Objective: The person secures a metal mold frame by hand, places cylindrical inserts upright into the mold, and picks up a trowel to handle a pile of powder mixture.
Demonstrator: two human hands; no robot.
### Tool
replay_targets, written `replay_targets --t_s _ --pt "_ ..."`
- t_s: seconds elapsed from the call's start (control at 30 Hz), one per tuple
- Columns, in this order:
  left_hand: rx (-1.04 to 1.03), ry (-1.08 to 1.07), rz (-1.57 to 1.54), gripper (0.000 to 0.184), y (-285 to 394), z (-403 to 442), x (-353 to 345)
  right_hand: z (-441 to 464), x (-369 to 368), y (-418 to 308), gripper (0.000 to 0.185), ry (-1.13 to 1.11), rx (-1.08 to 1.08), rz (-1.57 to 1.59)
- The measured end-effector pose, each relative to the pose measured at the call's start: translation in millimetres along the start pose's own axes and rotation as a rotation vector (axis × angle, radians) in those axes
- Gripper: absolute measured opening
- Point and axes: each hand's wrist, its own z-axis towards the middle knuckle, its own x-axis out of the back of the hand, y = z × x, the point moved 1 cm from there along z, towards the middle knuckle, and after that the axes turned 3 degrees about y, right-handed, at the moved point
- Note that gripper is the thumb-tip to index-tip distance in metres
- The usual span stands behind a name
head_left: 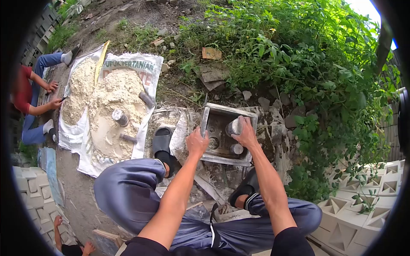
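A square, dust-covered mould box (228, 160) stands on the ground between my feet, its top uncovered. My left hand (197, 143) grips its left wall, fingers curled over the rim. My right hand (246, 132) is closed around a dusty grey cylinder (233, 127) inside the box, near the right wall. Below it, a second, shorter-looking cylinder (236, 149) stands in the front right corner. A round mark or hole shows on the box floor at the left. My fingertips on the cylinder's far side are partly hidden.
At left, a white sack (149, 64) bears heaped pale powder (121, 87) with a whitish-topped cylinder (120, 118) and two dark cylinders. Another person (40, 91) sits beyond it. Green plants (299, 64) crowd the right. Patterned pale blocks (363, 194) lie lower right; more blocks (38, 187) lie lower left.
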Motion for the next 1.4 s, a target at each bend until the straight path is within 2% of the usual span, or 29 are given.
replay_targets --t_s 0.13,0.2,0.3,0.4,0.6,0.7,1.0,1.07,1.13,1.2,1.27,1.33,1.37,1.4 --pt "-0.023 0.041 0.04 0.043 4 -3 -1 -5 -4 -13 0.083 0.041 -0.155 -0.086" --pt "-0.04 0.075 0.021 0.042 3 -2 -1 -2 -14 -17 0.083 0.092 -0.144 -0.128" --pt "-0.045 0.074 0.037 0.042 3 -3 -2 0 -19 -29 0.084 0.085 -0.332 -0.22" --pt "-0.034 0.08 0.042 0.042 6 -4 0 -2 -29 -34 0.084 0.186 -0.394 -0.239" --pt "-0.033 0.043 0.093 0.041 8 -1 2 -3 -33 -32 0.085 0.232 -0.329 -0.232" --pt "-0.032 0.022 0.086 0.04 11 -6 1 -3 -35 -37 0.082 0.27 -0.438 -0.182" --pt "-0.044 0.014 0.095 0.042 14 -2 5 -3 -22 -21 0.082 0.233 -0.335 -0.181" --pt "-0.052 0.029 0.097 0.042 7 -6 2 2 -17 -6 0.079 0.148 -0.206 -0.128" --pt "-0.042 0.05 0.101 0.042 8 -4 0 -3 -11 -15 0.077 0.117 -0.211 -0.145" --pt "-0.019 0.046 0.131 0.042 10 -5 1 -13 -8 -27 0.076 0.129 -0.024 -0.155" --pt "-0.001 0.037 0.162 0.042 10 -7 2 -15 4 -34 0.076 0.152 -0.04 -0.12" --pt "-0.117 0.074 0.203 0.045 9 -5 3 -13 23 -33 0.079 0.464 -0.013 0.004" --pt "-0.127 0.075 0.197 0.045 10 -2 2 -12 33 -29 0.082 0.48 -0.136 0.144" --pt "-0.137 0.079 0.213 0.044 13 -2 4 -13 39 -16 0.082 0.561 -0.13 0.194"
